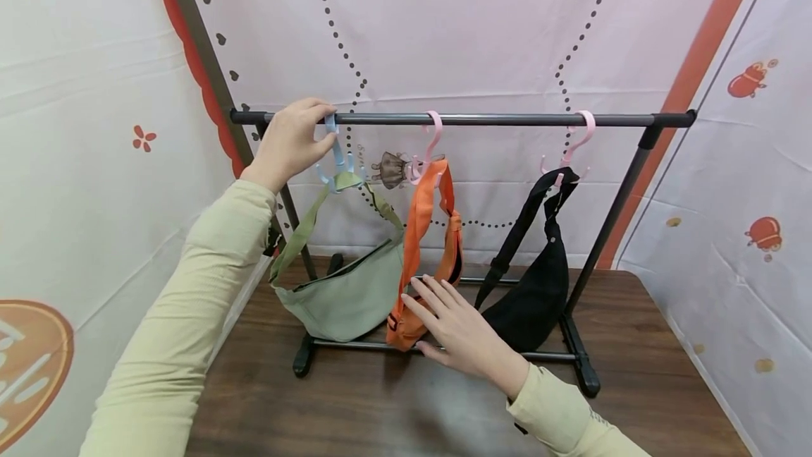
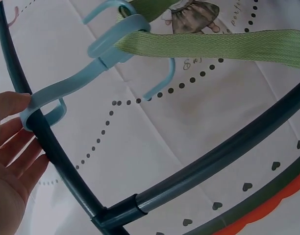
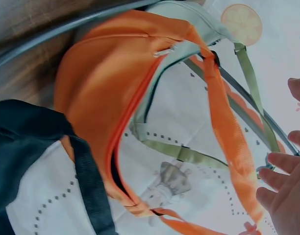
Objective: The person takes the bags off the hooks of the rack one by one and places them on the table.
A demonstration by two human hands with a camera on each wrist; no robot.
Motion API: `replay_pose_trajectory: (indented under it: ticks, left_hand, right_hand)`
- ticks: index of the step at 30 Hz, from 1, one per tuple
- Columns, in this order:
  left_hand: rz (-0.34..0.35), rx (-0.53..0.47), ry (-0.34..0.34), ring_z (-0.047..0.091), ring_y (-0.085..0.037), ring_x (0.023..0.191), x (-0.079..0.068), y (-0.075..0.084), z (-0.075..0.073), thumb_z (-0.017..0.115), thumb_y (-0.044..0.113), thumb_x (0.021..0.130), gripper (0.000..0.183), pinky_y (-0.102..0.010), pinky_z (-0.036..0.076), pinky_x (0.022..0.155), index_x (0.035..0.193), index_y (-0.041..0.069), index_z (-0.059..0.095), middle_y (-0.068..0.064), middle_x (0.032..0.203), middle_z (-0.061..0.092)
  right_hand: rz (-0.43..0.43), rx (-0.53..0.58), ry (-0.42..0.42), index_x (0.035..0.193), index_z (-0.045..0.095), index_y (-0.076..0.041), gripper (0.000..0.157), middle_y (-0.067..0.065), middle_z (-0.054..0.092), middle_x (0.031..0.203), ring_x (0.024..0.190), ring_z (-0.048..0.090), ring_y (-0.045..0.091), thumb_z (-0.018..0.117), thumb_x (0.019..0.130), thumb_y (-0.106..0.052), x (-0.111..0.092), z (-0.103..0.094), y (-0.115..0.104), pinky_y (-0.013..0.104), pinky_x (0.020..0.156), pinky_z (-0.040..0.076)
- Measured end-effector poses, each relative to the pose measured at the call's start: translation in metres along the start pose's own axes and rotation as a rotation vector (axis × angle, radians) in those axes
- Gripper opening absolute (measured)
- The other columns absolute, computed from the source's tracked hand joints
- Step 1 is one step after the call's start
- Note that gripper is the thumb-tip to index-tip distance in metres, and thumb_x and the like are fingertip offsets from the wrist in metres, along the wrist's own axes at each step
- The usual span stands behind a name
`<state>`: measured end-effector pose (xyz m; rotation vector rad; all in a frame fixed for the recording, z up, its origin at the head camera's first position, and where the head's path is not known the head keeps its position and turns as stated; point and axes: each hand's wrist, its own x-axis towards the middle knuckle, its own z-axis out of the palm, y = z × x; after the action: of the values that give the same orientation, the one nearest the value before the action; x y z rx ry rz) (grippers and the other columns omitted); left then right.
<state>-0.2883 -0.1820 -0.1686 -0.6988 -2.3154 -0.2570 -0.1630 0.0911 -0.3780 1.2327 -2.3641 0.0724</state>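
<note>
My left hand (image 1: 294, 141) is at the left end of the black rail, its thumb and fingers pinching the light blue hook (image 2: 71, 85) where it hooks over the bar. From that hook's lower prongs hangs a sage green waist bag (image 1: 352, 295) by its strap. An orange waist bag (image 1: 415, 231) hangs beside it on a pink hook (image 1: 434, 134). Fingers spread, my right hand (image 1: 466, 333) is in front of the orange bag; in the right wrist view it is near the orange strap (image 3: 233, 142) and holds nothing. To the right hangs a black waist bag (image 1: 539, 295).
The black rack (image 1: 507, 120) stands on a dark wooden table (image 1: 266, 400), its feet near the bags' undersides. Another pink hook (image 1: 582, 134) carries the black bag. Printed cloth (image 1: 469, 34) closes off the back and both sides.
</note>
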Motion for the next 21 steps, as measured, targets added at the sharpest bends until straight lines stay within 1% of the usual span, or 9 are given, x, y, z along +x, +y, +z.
replay_pose_trajectory:
  ticks: [4, 6, 9, 12, 15, 19, 21]
  left_hand:
    - [0.001, -0.003, 0.033, 0.055, -0.031, 0.106, -0.001, -0.002, 0.002, 0.063, 0.009, 0.082, 0.033, -0.041, 0.043, 0.091, 0.112, -0.005, 0.060, -0.016, 0.113, 0.060]
    - [-0.005, -0.012, 0.049, 0.055, -0.030, 0.106, -0.001, -0.003, 0.002, 0.063, 0.009, 0.082, 0.033, -0.040, 0.044, 0.091, 0.112, -0.004, 0.061, -0.016, 0.113, 0.061]
    - [-0.016, -0.022, 0.054, 0.055, -0.030, 0.107, -0.001, -0.005, 0.003, 0.063, 0.010, 0.082, 0.034, -0.040, 0.044, 0.091, 0.113, -0.004, 0.061, -0.015, 0.114, 0.061]
    - [-0.037, -0.040, 0.064, 0.056, -0.030, 0.107, -0.002, -0.007, 0.003, 0.063, 0.011, 0.082, 0.034, -0.041, 0.044, 0.090, 0.113, -0.003, 0.061, -0.015, 0.114, 0.061]
    - [-0.056, -0.072, 0.094, 0.057, -0.029, 0.105, -0.003, -0.008, 0.005, 0.065, 0.010, 0.081, 0.033, -0.041, 0.045, 0.089, 0.111, -0.002, 0.063, -0.014, 0.112, 0.062]
    - [-0.059, -0.124, 0.134, 0.058, -0.029, 0.102, -0.005, -0.008, 0.008, 0.065, 0.009, 0.079, 0.031, -0.041, 0.046, 0.086, 0.108, -0.002, 0.064, -0.014, 0.108, 0.064]
    - [-0.061, -0.143, 0.135, 0.058, -0.029, 0.102, -0.005, -0.008, 0.008, 0.066, 0.009, 0.079, 0.031, -0.041, 0.045, 0.086, 0.108, -0.002, 0.065, -0.015, 0.108, 0.064]
  right_hand:
    - [-0.039, -0.029, 0.050, 0.137, 0.040, -0.008, 0.067, 0.016, 0.036, 0.141, 0.129, 0.034, 0.031, 0.067, 0.080, -0.032, 0.015, -0.005, 0.001, 0.043, 0.104, 0.030]
    - [-0.052, -0.039, 0.067, 0.135, 0.042, -0.008, 0.066, 0.016, 0.036, 0.140, 0.128, 0.035, 0.030, 0.067, 0.079, -0.031, 0.023, -0.009, 0.003, 0.043, 0.104, 0.030]
    - [-0.068, -0.044, 0.093, 0.133, 0.044, -0.006, 0.064, 0.016, 0.038, 0.139, 0.126, 0.037, 0.031, 0.068, 0.078, -0.028, 0.036, -0.014, 0.006, 0.043, 0.103, 0.032]
    - [-0.071, -0.036, 0.113, 0.132, 0.045, -0.005, 0.062, 0.017, 0.041, 0.136, 0.125, 0.039, 0.030, 0.068, 0.078, -0.025, 0.050, -0.016, 0.011, 0.040, 0.103, 0.033]
    - [-0.057, -0.025, 0.140, 0.131, 0.046, -0.004, 0.060, 0.017, 0.043, 0.134, 0.123, 0.041, 0.029, 0.067, 0.079, -0.023, 0.065, -0.016, 0.018, 0.037, 0.101, 0.035]
    - [-0.052, -0.025, 0.192, 0.127, 0.049, -0.001, 0.054, 0.017, 0.048, 0.130, 0.119, 0.045, 0.028, 0.066, 0.080, -0.021, 0.083, -0.016, 0.025, 0.035, 0.099, 0.038]
    - [-0.042, -0.016, 0.217, 0.125, 0.051, 0.000, 0.050, 0.017, 0.050, 0.127, 0.117, 0.048, 0.027, 0.066, 0.080, -0.019, 0.090, -0.015, 0.027, 0.034, 0.098, 0.039]
